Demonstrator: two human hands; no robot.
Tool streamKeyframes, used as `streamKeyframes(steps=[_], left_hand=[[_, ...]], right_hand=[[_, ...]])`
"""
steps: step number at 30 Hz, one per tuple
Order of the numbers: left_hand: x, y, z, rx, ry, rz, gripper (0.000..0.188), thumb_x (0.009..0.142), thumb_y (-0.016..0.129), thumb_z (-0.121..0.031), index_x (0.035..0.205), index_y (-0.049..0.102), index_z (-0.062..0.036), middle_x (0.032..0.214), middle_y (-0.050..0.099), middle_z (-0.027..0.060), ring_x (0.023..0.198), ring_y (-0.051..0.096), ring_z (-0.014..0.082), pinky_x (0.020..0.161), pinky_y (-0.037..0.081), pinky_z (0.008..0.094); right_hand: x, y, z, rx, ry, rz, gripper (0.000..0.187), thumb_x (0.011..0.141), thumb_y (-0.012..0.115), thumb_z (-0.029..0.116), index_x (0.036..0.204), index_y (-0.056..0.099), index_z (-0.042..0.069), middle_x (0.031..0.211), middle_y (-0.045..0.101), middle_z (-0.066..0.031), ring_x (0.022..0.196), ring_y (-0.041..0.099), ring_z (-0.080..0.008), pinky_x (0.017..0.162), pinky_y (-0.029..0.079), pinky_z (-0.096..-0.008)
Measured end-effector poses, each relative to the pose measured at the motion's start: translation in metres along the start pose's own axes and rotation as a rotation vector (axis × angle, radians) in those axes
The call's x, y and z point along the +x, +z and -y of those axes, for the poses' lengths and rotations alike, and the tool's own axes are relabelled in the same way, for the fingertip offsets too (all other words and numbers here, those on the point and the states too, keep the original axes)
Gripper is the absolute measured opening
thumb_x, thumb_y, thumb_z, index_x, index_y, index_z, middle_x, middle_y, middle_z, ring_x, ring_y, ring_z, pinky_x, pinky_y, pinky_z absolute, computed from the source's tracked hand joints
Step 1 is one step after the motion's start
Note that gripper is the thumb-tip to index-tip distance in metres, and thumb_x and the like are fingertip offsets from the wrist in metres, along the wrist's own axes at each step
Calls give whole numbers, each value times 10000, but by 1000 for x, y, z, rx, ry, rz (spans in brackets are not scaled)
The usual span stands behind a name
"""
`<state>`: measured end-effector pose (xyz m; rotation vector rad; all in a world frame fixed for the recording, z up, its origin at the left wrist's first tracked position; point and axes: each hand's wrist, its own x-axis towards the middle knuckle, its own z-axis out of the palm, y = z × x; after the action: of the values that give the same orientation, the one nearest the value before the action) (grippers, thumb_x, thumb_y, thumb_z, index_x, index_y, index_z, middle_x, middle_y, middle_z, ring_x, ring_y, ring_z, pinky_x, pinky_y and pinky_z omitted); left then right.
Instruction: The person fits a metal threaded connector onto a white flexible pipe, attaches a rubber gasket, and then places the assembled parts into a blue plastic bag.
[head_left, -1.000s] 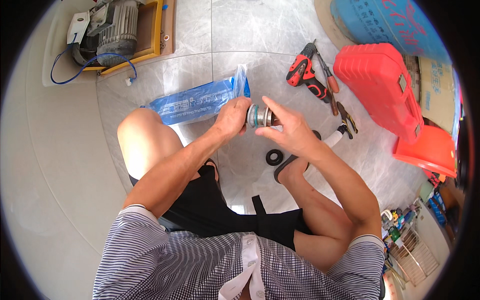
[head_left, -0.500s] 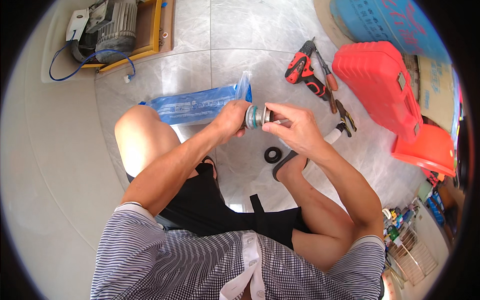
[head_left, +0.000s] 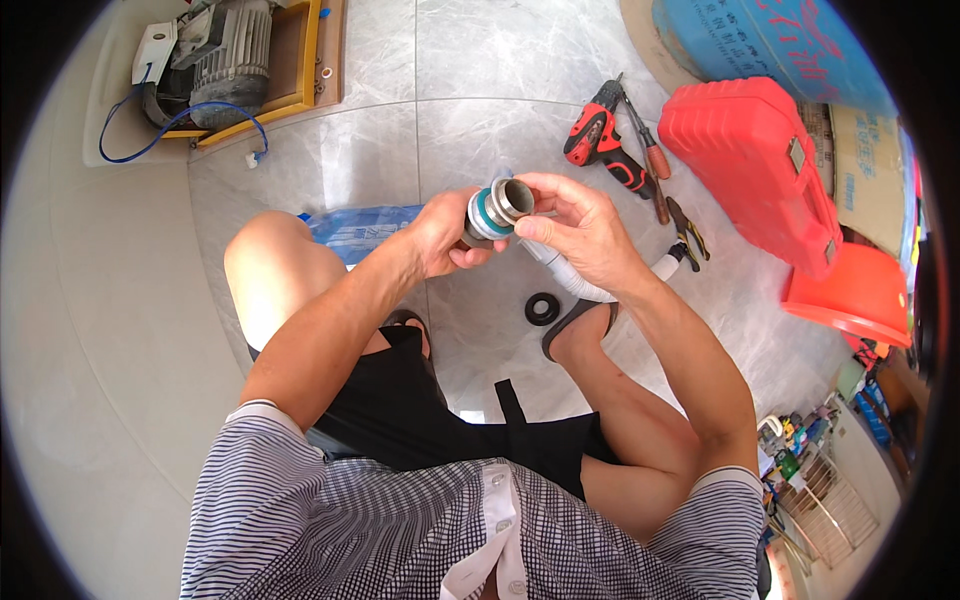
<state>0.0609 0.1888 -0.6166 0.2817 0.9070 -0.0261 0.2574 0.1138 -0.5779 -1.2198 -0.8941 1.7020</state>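
At the upper left of the frame, a grey electric motor [head_left: 232,52] with a blue cable sits in a shallow yellow-edged wooden tray [head_left: 300,60] on the pale marble-patterned tiled floor [head_left: 380,150]. Right of it, in the middle left, a clear blue plastic bag [head_left: 355,228] lies flat on the tiles, partly hidden behind the seated person's bare knee. At the centre, the person's left hand [head_left: 445,235] is closed around the rear of a short cylindrical metal pipe fitting with a teal ring [head_left: 497,208], held up above the floor with its open end tilted towards the upper right. The right hand [head_left: 580,230] meets it from the other side, its fingers curled and its fingertips pinched on the fitting's rim. A white flexible hose [head_left: 560,275] runs under that hand, and a black rubber ring [head_left: 542,308] lies on the tiles just below, beside a dark sandal. Further right, a red and black cordless drill [head_left: 600,140], a screwdriver [head_left: 650,160] and a pair of pliers [head_left: 690,232] lie near one another. At the upper right, a closed red plastic tool case [head_left: 760,160] rests beside an orange plastic basin [head_left: 850,295].
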Motion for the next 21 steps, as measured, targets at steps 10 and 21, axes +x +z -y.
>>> streamKeyframes(steps=[10,21], left_hand=[[7,2,7,117,148,-260,303,1009,368,-247,939,614,-84,691,572,81,431,432,141,375,273,303],[30,-30,30,833,624,-611,455,986,363,-335,907,633,22,781,655,225,614,649,331,647,515,444]], right_hand=[[1,-4,-7,-281,-95,-68,429,906,766,125,1286,624,-15,1183,684,-102,1018,666,-176,875,560,-347],[7,-4,-24,-239,147,-36,380,948,718,120,1280,609,-31,1119,692,-84,981,657,-124,854,542,-295]])
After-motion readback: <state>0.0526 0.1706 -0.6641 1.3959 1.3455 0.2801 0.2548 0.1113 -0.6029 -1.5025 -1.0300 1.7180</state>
